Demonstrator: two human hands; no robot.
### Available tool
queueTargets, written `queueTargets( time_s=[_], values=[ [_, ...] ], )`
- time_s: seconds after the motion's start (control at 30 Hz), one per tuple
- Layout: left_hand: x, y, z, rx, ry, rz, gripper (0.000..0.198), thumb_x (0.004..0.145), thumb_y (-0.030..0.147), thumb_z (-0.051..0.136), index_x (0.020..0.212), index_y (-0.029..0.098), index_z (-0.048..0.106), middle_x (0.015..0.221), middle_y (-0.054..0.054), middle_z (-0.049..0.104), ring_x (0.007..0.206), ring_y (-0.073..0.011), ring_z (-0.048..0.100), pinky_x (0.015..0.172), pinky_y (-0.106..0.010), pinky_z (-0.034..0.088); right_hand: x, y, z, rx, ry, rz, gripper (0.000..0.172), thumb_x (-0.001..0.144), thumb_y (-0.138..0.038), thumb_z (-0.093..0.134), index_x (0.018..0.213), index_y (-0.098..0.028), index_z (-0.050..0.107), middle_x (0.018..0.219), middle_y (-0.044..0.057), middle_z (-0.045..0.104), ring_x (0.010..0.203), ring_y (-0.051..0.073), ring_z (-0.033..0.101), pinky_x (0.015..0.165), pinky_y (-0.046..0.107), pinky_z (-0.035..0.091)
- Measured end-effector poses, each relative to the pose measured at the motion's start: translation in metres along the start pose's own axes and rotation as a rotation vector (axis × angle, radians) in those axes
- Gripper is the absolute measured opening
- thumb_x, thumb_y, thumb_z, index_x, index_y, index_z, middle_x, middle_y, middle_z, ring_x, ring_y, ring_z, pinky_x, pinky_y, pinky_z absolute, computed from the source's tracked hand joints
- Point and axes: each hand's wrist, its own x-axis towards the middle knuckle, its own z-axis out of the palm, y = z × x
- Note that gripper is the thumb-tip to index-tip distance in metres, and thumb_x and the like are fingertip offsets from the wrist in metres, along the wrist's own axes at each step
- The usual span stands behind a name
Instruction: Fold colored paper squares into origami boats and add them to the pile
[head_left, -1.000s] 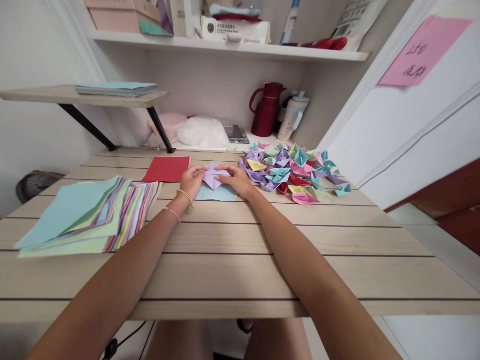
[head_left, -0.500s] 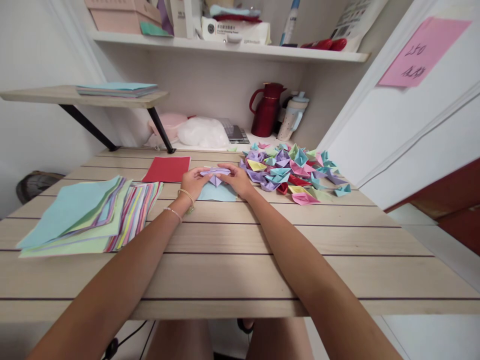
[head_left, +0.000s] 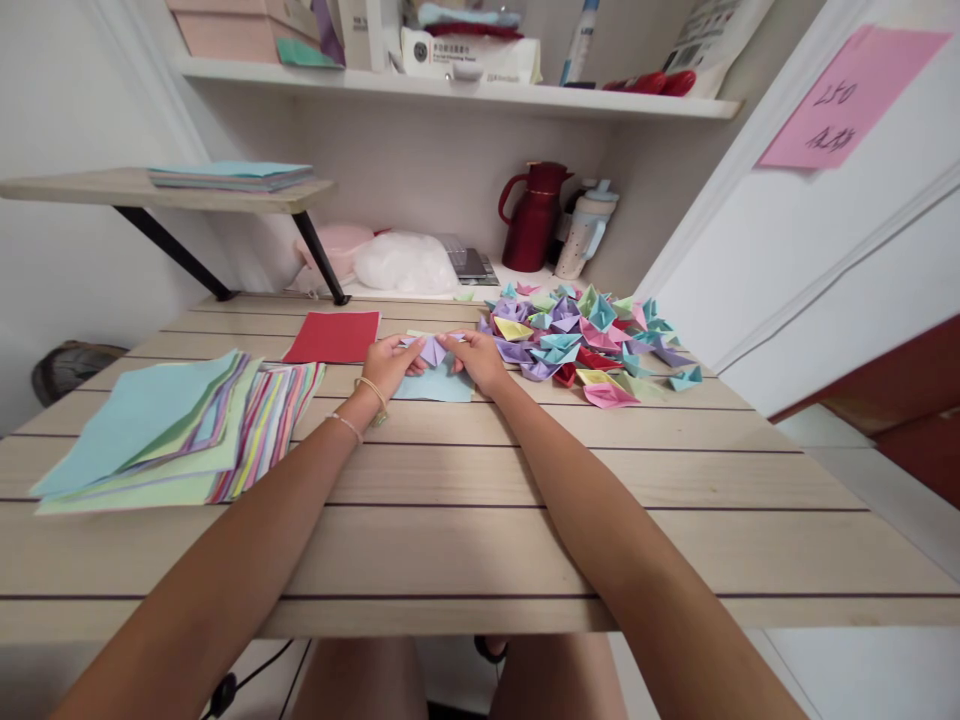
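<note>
Between my two hands is a folded purple paper point(head_left: 433, 350), its middle showing a pointed shape. My left hand point(head_left: 391, 366) pinches its left end, thumb toward the centre. At the other end, my right hand point(head_left: 478, 360) grips it with thumb and fingers. Light blue paper point(head_left: 435, 384) lies flat on the table just below the hands. To the right sits a heap of folded paper boats point(head_left: 559, 343) in purple, blue, pink, yellow, green and red.
Stacked coloured paper sheets point(head_left: 142, 420) spread at the left, with a red paper point(head_left: 333, 337) beyond them. A small raised wooden shelf point(head_left: 75, 188) stands behind on black legs point(head_left: 321, 255). At the back are a red jug point(head_left: 534, 220) and a light bottle point(head_left: 585, 235).
The purple paper has changed shape between my fingers: its wide flat top edge is now mostly covered, and the pointed folds show between my thumbs. My hands stay in nearly the same place.
</note>
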Motion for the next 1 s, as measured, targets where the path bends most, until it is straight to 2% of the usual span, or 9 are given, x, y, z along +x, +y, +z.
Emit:
queueTargets(
  time_s=[0.2, 0.43, 0.63, 0.87, 1.0],
  values=[
    [0.003, -0.003, 0.001, -0.043, 0.022, -0.025, 0.024, 0.076, 0.036, 0.068, 0.081, 0.012, 0.063, 0.062, -0.003, 0.069, 0.052, -0.0105, 0.063, 0.051, -0.019, 0.047, 0.001, -0.004, 0.002, 0.135, 0.018, 0.047, 0.043, 0.066, -0.060, 0.068, 0.068, -0.018, 0.059, 0.059, -0.001, 0.065, 0.049, 0.010, 0.056, 0.050, 0.021, 0.046],
    [0.005, -0.005, 0.000, -0.049, 0.012, -0.080, 0.022, 0.079, 0.032, 0.065, 0.087, 0.012, 0.060, 0.063, -0.004, 0.069, 0.052, -0.0116, 0.065, 0.049, -0.018, 0.047, 0.001, -0.001, 0.001, 0.161, -0.012, 0.067, 0.042, 0.065, -0.057, 0.071, 0.077, -0.018, 0.061, 0.054, -0.002, 0.064, 0.045, 0.010, 0.056, 0.045, 0.020, 0.045],
    [0.005, -0.005, 0.001, -0.038, 0.014, -0.059, 0.021, 0.078, 0.030, 0.066, 0.089, 0.013, 0.061, 0.064, -0.003, 0.069, 0.054, -0.0115, 0.066, 0.053, -0.019, 0.049, 0.001, -0.001, 0.002, 0.148, -0.034, 0.074, 0.036, 0.071, -0.051, 0.069, 0.081, -0.018, 0.061, 0.055, -0.002, 0.065, 0.045, 0.009, 0.058, 0.047, 0.019, 0.047],
    [0.004, -0.011, 0.001, 0.067, -0.060, 0.018, 0.018, 0.073, 0.029, 0.069, 0.081, 0.014, 0.063, 0.061, -0.002, 0.067, 0.054, -0.0119, 0.064, 0.055, -0.021, 0.048, -0.001, 0.002, 0.007, 0.050, -0.074, 0.004, 0.034, 0.072, -0.043, 0.069, 0.091, -0.016, 0.062, 0.057, -0.001, 0.066, 0.050, 0.011, 0.061, 0.053, 0.023, 0.052],
    [0.006, -0.017, 0.000, 0.115, -0.082, 0.049, 0.015, 0.073, 0.025, 0.067, 0.083, 0.015, 0.063, 0.062, -0.002, 0.068, 0.058, -0.0136, 0.065, 0.059, -0.024, 0.050, 0.000, 0.005, 0.006, -0.079, -0.091, -0.049, 0.028, 0.076, -0.037, 0.066, 0.094, -0.016, 0.061, 0.057, -0.002, 0.066, 0.052, 0.011, 0.062, 0.055, 0.023, 0.051]
  ],
)
